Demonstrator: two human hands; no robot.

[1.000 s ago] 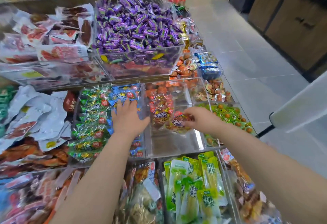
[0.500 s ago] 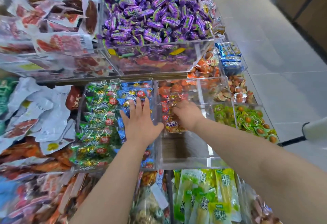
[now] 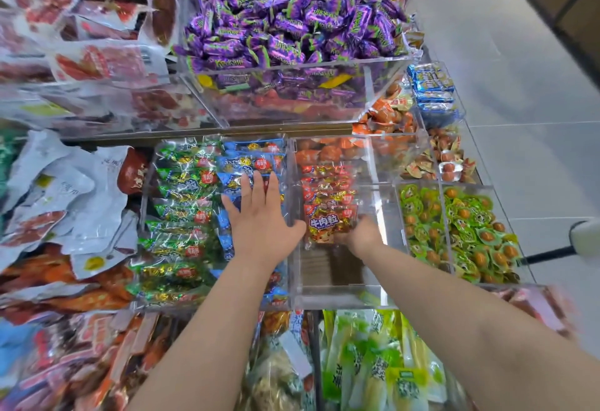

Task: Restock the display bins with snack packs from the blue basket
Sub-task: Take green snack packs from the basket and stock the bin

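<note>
my left hand (image 3: 259, 225) lies flat, fingers straight, on the blue packs (image 3: 250, 164). my right hand (image 3: 360, 235) is against the nearest red snack pack (image 3: 326, 224) of the row in the clear bin (image 3: 337, 295), blurred, so i cannot tell if it grips

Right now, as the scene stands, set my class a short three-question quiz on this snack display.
1. True or false: the left hand lies flat on the blue packs.
2. Which packs does the right hand touch? A green packs, B red packs, C orange packs.
3. Fill in: the big upper bin holds ___ candies.
Key: 1 true; 2 B; 3 purple.
</note>
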